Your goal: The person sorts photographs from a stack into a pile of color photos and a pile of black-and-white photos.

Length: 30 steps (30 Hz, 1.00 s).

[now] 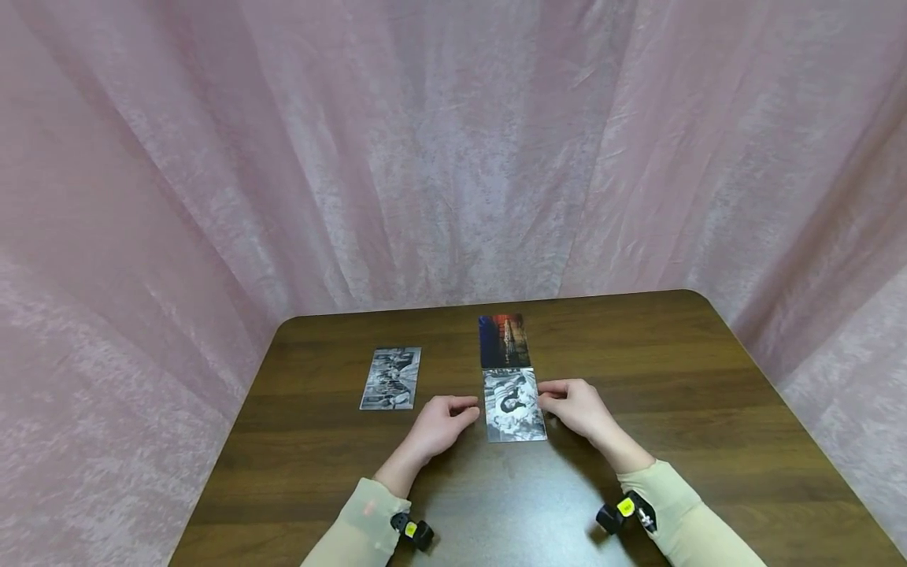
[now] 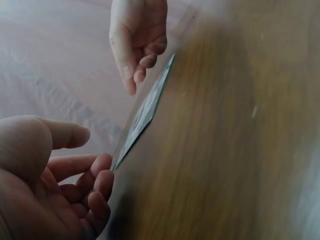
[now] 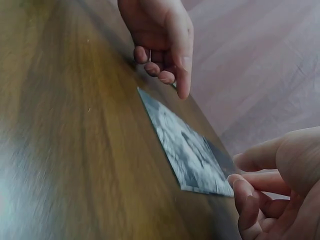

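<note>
From the head view, a black-and-white photo (image 1: 514,405) lies flat on the table (image 1: 708,409), low in the middle of the frame. The left hand (image 1: 445,421) and right hand (image 1: 575,405) sit beside it, fingers loose, holding nothing.

In the left wrist view, the photo (image 2: 145,112) looks thin, light and bendy.

In the right wrist view, its bare edges (image 3: 165,145) look best to pinch.

Head high; wrists low, facing inward

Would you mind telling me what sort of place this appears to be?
Probably a curtained-off recording booth rather than a lived-in room: pink fabric curtains enclose a dark wooden table, which holds only three photographs, with wrist-worn cameras on the person.
</note>
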{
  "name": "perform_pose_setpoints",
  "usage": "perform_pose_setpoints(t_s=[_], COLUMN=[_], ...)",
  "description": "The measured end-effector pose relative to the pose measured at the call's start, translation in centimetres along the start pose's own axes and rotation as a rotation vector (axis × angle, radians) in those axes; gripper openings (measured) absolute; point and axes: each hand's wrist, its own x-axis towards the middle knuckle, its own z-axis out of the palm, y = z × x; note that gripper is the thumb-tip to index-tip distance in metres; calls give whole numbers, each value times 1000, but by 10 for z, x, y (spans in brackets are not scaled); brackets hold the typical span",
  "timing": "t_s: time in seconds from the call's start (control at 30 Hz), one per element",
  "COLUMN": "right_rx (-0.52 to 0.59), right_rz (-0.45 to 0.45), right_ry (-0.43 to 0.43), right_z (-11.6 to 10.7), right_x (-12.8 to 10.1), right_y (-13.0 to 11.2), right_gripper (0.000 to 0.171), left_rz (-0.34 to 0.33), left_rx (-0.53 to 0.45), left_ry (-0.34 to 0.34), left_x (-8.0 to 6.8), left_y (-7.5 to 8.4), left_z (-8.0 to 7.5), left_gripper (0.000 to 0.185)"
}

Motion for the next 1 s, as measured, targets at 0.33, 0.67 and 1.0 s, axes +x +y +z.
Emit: perform_pose_setpoints(t_s=[0.33, 0.67, 1.0], right_rx=[37, 90, 107], right_rz=[-51, -157, -165], right_ry=[-28, -89, -72], right_z=[26, 86, 125], right_x=[13, 21, 41], right_y=[-27, -61, -88], right_gripper=[31, 28, 27], left_rz=[-18, -75, -122], left_rx=[-11, -28, -32], left_ry=[119, 224, 382], left_x=[-6, -18, -18], left_y=[-16, -35, -52], left_z=[-35, -67, -109], left_gripper=[37, 34, 37])
